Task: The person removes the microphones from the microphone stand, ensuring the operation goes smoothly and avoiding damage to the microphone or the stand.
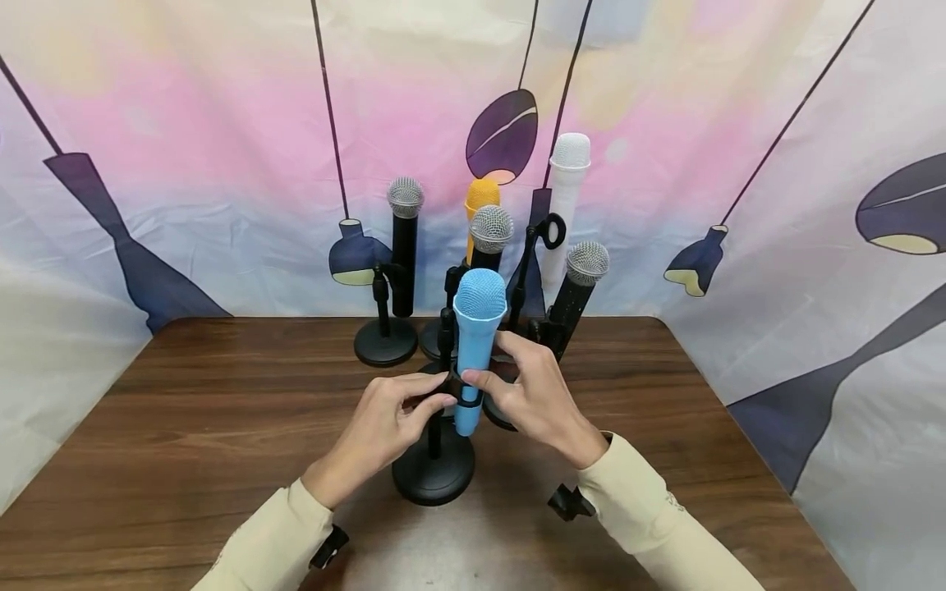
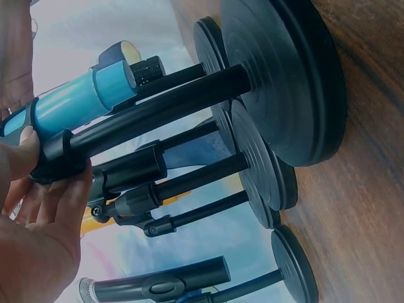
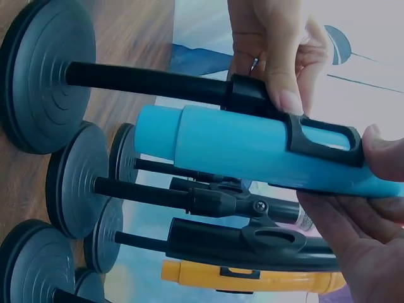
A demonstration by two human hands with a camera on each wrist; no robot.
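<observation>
A light blue microphone [image 1: 476, 328] stands nearly upright, head up, in the black clip [image 3: 325, 150] of a microphone stand [image 1: 433, 476] with a round base. My right hand [image 1: 538, 396] holds the microphone from the right, its thumb at the clip and its fingers behind the body. From the other side, my left hand [image 1: 380, 420] pinches the stand's black collar [image 2: 58, 151] just beside the clip. In the right wrist view the clip's open-framed band wraps the blue body, whose narrower bottom end sticks out past it.
Behind stand more microphones on round-based stands: a black one [image 1: 404, 258] at left, a yellow one [image 1: 484, 195], a silver-headed one [image 1: 492, 231], a white one [image 1: 571, 160] and a tilted black one [image 1: 581, 283]. A printed cloth [image 1: 244, 164] hangs behind the wooden table [image 1: 222, 435].
</observation>
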